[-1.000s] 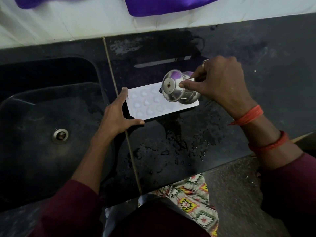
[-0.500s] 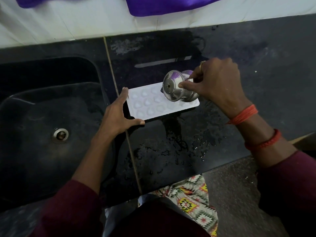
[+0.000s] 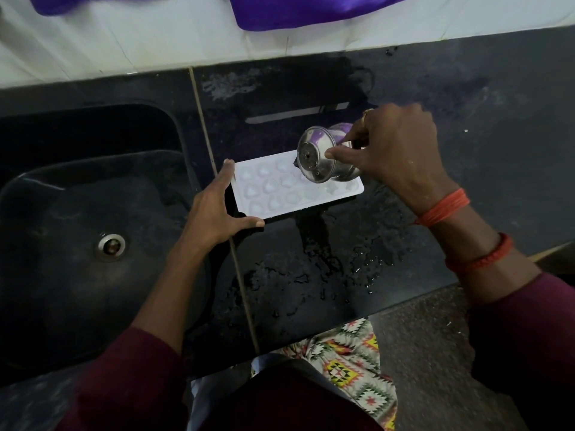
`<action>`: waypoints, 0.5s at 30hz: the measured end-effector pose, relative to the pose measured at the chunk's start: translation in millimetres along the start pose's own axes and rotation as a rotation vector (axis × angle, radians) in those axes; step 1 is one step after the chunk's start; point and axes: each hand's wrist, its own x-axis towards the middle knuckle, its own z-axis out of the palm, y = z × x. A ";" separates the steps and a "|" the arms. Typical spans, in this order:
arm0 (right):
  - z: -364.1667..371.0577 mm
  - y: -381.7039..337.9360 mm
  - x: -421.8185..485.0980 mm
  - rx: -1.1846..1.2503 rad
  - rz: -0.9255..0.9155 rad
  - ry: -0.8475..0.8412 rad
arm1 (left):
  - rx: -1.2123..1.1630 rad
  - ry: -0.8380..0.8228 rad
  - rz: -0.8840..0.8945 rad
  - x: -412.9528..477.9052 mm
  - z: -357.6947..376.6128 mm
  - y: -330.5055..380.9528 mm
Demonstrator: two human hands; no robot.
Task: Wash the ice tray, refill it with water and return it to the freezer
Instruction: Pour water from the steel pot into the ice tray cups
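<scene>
**Ice tray** (image 3: 289, 194): white, thin moulded plastic. It lies flat on the black bench (image 3: 485, 119), just right of the sink (image 3: 77, 197), with its long side running left to right. The cells face up. Several glint as if wet or part-filled, but it is too dim to say which.

**Left hand** (image 3: 214, 213): spread wide, index finger and thumb straight, bracketing the tray's left short end. The index lies at the far corner and the thumb tip at the near edge. It steadies the tray and grips nothing.

**Right hand** (image 3: 395, 150): fingers curled round a small steel cup (image 3: 320, 157), thumb pressed on its wall. The cup is tipped well over, base toward the camera, mouth down over the tray's right end. This reads as the refill step.

**Spilled water** (image 3: 314, 241): streaks and beads on the bench from the tray's near edge toward the person.

**Handling, as judged:**
- The tray is light and probably flexes, so once full it will slop at any twist or tilt.
- Wet plastic on wet stone will slide, hence the bracing.
- To carry it, take both short ends, thumbs on the rim and fingers beneath, and keep it level.
- A one-handed grab at a corner would likely bow it and spill.
- The freezer is not in view.
</scene>
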 end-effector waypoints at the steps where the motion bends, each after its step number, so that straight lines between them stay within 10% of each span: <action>1: -0.4 -0.1 -0.1 -0.001 -0.002 -0.003 | -0.001 0.000 -0.002 -0.2 0.1 0.3; 15: -7.4 -3.5 -0.5 -0.009 -0.005 0.003 | -0.006 0.000 -0.014 -0.1 0.5 0.0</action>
